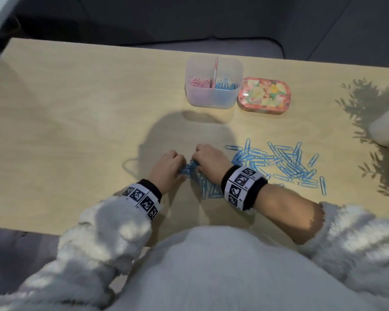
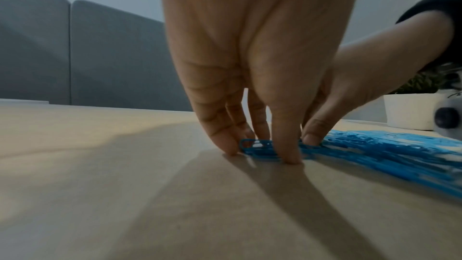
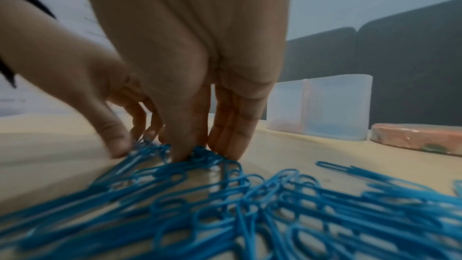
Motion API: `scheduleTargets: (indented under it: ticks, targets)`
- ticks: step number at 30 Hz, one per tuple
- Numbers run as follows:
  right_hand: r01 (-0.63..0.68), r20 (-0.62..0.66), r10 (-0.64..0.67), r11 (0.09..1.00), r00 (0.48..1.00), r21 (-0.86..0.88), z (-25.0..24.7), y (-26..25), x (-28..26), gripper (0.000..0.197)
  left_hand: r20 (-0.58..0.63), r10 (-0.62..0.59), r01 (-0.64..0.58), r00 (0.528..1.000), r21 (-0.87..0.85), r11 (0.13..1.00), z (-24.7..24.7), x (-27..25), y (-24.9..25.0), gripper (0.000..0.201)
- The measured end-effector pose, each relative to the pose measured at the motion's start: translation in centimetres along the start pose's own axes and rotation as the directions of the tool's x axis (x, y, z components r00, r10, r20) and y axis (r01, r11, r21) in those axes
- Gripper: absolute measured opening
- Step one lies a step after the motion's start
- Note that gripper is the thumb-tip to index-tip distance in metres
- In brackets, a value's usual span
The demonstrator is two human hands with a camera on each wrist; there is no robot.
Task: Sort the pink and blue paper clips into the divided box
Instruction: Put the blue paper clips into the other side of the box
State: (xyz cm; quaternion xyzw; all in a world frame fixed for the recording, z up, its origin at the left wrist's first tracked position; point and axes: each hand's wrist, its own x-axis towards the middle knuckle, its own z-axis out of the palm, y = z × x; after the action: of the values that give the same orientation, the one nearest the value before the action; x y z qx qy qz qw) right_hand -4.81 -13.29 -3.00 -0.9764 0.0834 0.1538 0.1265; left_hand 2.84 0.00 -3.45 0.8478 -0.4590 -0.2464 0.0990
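**Inspector A:** Report on the hands, taking the divided box (image 1: 213,83) as the reference.

**Inspector B:** Both hands are on the table (image 1: 76,122), well nearer the person than the divided box. The left hand (image 1: 167,168) and right hand (image 1: 208,163) stand almost knuckle to knuckle, fingers pointed down, over a small bunch of blue paper clips (image 1: 190,168) between them.

**A:** Degree of closure, left hand?

**B:** In the left wrist view its fingertips (image 2: 226,145) and thumb are down on the table surface with the bunch of clips between them. Fingers bent and gathered round the bunch, pinching it.

**A:** Right hand?

**B:** Same posture. In the right wrist view its thumb (image 3: 178,151) presses into the clips while the fingers close in from the far side. It grips the same bunch.

**A:** Location of the task items?

**B:** Loose blue paper clips (image 1: 285,162) are scattered on the table, nearer the person than the divided box and to its right. Inside the box, pink paper clips (image 1: 199,83) fill the left compartment and blue ones (image 1: 225,84) the right.

**A:** Anything else?

**B:** A floral tin (image 1: 264,95) sits just right of the box, touching or nearly so. A white pot (image 1: 385,129) stands farther right, at the table edge.
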Motion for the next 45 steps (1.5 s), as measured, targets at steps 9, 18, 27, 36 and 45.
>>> scheduleTargets:
  ticks: [9, 18, 27, 36, 45]
  targets:
    - [-0.082, -0.008, 0.083, 0.992, 0.997, 0.093, 0.5, 1.0, 0.1, 0.019, 0.066, -0.055, 0.056, 0.996, -0.012, 0.998, -0.8, 0.9, 0.5, 0.019]
    - [-0.185, -0.242, 0.417, 0.755, 0.876, 0.629, -8.0, 7.4, 2.5, 0.011, 0.034, -0.028, 0.028, 0.999, -0.018, 0.999, -1.2, 1.5, -0.1, 0.017]
    - [-0.244, -0.276, 0.583, 0.657, 0.764, 0.714, -12.0, 11.9, 8.2, 0.022, 0.105, -0.065, 0.065, 0.992, 0.004, 0.998, -1.2, 2.5, 0.4, 0.016]
    - [-0.101, -0.407, 0.513, 0.705, 0.756, 0.702, -6.6, 8.1, 1.0, 0.019, -0.178, 0.006, -0.038, 0.984, -0.176, 0.984, -7.4, 6.8, 3.3, 0.015]
    - [-0.175, -0.208, 0.431, 0.695, 0.878, 0.698, -0.2, 6.6, -4.6, 0.019, -0.229, 0.010, -0.018, 0.973, -0.031, 0.999, -11.4, 18.0, 8.2, 0.029]
